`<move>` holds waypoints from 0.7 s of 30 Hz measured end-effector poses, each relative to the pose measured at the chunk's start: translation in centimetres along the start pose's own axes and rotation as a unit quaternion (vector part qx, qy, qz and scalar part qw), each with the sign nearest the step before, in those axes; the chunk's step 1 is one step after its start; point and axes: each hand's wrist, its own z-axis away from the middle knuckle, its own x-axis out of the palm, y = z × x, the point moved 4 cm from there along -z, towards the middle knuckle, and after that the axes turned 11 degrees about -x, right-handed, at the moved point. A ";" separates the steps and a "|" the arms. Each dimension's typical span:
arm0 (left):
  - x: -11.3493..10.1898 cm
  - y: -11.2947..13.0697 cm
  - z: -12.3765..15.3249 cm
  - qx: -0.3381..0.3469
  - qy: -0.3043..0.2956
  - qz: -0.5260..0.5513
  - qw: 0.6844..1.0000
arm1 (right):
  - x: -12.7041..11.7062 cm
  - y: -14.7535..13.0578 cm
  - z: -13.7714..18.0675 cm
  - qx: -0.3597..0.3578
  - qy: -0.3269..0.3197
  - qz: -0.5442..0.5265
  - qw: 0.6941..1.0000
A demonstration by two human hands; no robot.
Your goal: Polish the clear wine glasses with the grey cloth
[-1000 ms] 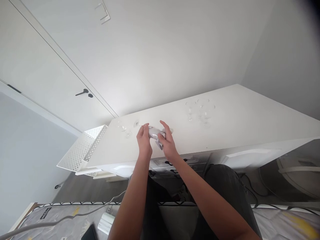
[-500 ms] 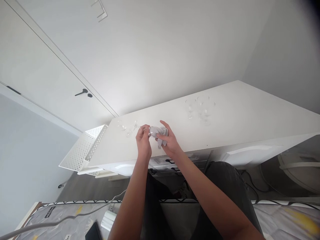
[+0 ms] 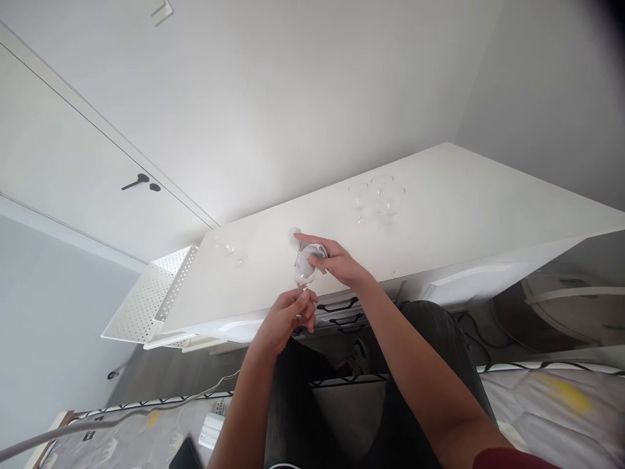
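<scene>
My left hand [image 3: 287, 314] pinches the stem end of a clear stemmed glass [image 3: 303, 281] low over the cabinet's front edge. The bowl of that glass points away from me, up toward my right hand [image 3: 338, 262]. My right hand is closed on a light grey cloth [image 3: 319, 250] that wraps round and partly covers the bowl, its thumb on the near side and its index finger stretched out over the far side. Another fold of the cloth sticks out past that fingertip. How far the cloth goes into the bowl I cannot tell.
Several clear stemmed glasses [image 3: 385, 198] stand on the right part of the white cabinet top [image 3: 469, 202]. More clear glassware [image 3: 241, 260] is at its left end. A white perforated rack [image 3: 141, 299] hangs off the left side. A phone [image 3: 185, 454] lies on the mattress [image 3: 122, 443].
My left hand has moved down toward me, turning the glass from sideways to pointing away from me. My right hand keeps the cloth against the bowl. The whole view has shifted slightly.
</scene>
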 end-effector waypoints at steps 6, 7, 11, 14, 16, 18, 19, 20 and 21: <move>-0.3 0.5 -1.0 0.148 0.182 -0.028 0.972 | -3.0 3.5 -0.1 -0.042 0.389 -0.082 0.917; -0.4 0.6 -1.0 0.169 0.205 -0.031 0.964 | -3.3 4.0 0.0 -0.048 0.429 -0.100 0.896; -0.1 1.0 -1.2 0.218 0.248 -0.053 0.943 | -1.3 4.6 -0.6 -0.037 0.340 -0.225 0.912; 0.5 1.3 -1.5 0.210 0.253 -0.062 0.942 | 2.0 3.7 -0.7 0.010 0.200 -0.295 0.934; 1.0 1.5 -1.6 0.204 0.242 -0.057 0.947 | 3.5 3.2 -0.5 0.035 0.146 -0.314 0.938; 1.5 1.8 -1.5 0.196 0.216 -0.053 0.955 | 4.0 3.1 -0.2 0.036 0.134 -0.302 0.943; 1.8 1.9 -1.5 0.184 0.195 -0.058 0.962 | 4.0 3.3 -0.1 0.033 0.135 -0.290 0.947; 1.9 2.0 -1.4 0.168 0.171 -0.066 0.969 | 3.8 3.4 -0.1 0.030 0.138 -0.281 0.949; 2.1 2.1 -1.3 0.146 0.149 -0.079 0.975 | 3.6 3.7 0.0 0.031 0.139 -0.280 0.950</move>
